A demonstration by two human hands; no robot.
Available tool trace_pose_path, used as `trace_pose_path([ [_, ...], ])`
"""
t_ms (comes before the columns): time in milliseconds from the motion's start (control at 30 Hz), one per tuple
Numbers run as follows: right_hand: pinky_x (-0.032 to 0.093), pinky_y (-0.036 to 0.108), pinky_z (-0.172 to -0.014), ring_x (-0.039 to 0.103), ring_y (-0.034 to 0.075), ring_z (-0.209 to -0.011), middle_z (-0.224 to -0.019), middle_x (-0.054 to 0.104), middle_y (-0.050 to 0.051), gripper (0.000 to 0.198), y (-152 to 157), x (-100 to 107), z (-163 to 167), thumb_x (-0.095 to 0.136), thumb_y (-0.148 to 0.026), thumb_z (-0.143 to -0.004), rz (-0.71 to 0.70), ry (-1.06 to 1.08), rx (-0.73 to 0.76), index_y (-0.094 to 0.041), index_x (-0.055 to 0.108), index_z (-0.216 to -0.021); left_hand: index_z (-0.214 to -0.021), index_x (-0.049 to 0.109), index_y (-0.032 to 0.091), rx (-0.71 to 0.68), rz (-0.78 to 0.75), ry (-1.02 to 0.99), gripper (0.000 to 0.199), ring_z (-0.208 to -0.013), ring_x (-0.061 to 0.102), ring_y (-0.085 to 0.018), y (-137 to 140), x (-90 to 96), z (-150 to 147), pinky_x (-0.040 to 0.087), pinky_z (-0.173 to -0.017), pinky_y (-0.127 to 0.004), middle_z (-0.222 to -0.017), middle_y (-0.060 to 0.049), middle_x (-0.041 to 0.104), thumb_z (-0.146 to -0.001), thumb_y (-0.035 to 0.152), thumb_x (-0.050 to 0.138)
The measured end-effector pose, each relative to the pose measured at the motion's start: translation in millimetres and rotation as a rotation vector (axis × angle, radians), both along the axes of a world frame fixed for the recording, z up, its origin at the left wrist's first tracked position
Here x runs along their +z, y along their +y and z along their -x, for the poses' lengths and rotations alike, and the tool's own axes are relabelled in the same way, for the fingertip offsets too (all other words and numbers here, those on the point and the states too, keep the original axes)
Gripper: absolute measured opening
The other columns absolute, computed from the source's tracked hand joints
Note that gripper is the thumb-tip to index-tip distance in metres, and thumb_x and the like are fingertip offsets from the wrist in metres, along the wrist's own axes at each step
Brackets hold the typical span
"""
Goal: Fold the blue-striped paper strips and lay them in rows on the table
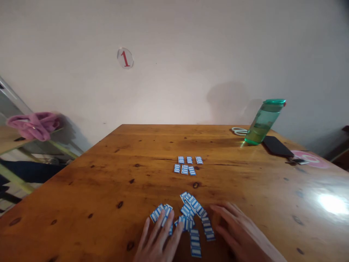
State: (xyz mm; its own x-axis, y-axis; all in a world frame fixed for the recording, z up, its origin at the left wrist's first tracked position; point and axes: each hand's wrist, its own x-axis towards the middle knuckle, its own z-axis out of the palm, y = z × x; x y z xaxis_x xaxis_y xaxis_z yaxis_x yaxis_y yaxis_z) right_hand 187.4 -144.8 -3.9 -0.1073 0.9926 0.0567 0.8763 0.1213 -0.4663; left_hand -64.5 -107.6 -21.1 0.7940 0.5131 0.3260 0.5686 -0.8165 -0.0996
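– Where are the blue-and-white strips (208,227) placed?
– Most are gathered in a loose heap (187,209) on the table (109,182); beyond the heap, six short pieces (185,169) are set in two rows of three.
– How is each grip shown?
– The left hand (159,246), left of the heap, is seen with fingers spread over several strips; the right hand (242,229), just right of the heap, is held with thumb and fingertips parted.

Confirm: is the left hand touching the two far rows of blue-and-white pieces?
Apart. The head view plainly shows bare tabletop between the left hand and the two far rows.
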Motion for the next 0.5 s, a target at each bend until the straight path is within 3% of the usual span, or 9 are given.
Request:
trace_pose_path([
  [67,0.046,0.035,-0.083,0.056,0.021,-0.095,-0.101,0.062,0.007,0.024,3,4,1,0.041,-0.025,-0.085,0.036,0.054,0.005,-0.023,0.060,-0.100,-0.127,0.045,0.021,-0.006,0.157,-0.003,0.054,-0.112,0.051,-0.029,12,21.9,2,0.048,-0.085,-0.040,-0.128,-0.011,0.047,-0.080,0.046,0.049],
  [133,0.045,0.033,-0.077,0.056,0.020,-0.087,-0.090,0.061,0.006,0.018,6,7,6,0.043,-0.021,-0.083,0.069,0.057,0.021,-0.022,0.060,-0.088,-0.129,0.042,0.019,0.044,0.317,-0.077,0.052,-0.120,0.043,-0.029,21,44.1,-4,0.045,-0.090,-0.043,-0.133,-0.011,0.042,-0.082,0.042,0.047],
  [267,0.042,0.033,-0.074,0.052,0.021,-0.085,-0.091,0.057,0.006,0.017,13,7,15,0.049,-0.013,-0.075,0.139,-0.005,0.035,-0.021,0.058,-0.086,-0.124,0.048,0.020,0.134,0.593,-0.330,0.044,-0.124,0.038,-0.023,35,76.2,-34,0.034,-0.100,-0.043,-0.135,-0.008,0.042,-0.083,0.036,0.047],
  [367,0.040,0.033,-0.072,0.051,0.022,-0.086,-0.092,0.056,0.005,0.021,16,7,15,0.049,-0.011,-0.071,0.172,-0.034,0.046,-0.021,0.056,-0.088,-0.116,0.056,0.018,0.132,0.739,-0.527,0.038,-0.118,0.046,-0.021,50,83.8,-57,0.033,-0.101,-0.039,-0.126,-0.008,0.053,-0.080,0.029,0.052],
  [500,0.039,0.031,-0.068,0.051,0.020,-0.080,-0.089,0.055,0.006,0.017,19,11,14,0.047,-0.010,-0.070,0.199,-0.074,0.067,-0.020,0.054,-0.082,-0.100,0.063,0.016,0.114,0.915,-0.757,0.026,-0.101,0.058,-0.021,71,74.0,-79,0.042,-0.092,-0.035,-0.106,-0.008,0.066,-0.076,0.022,0.054],
])
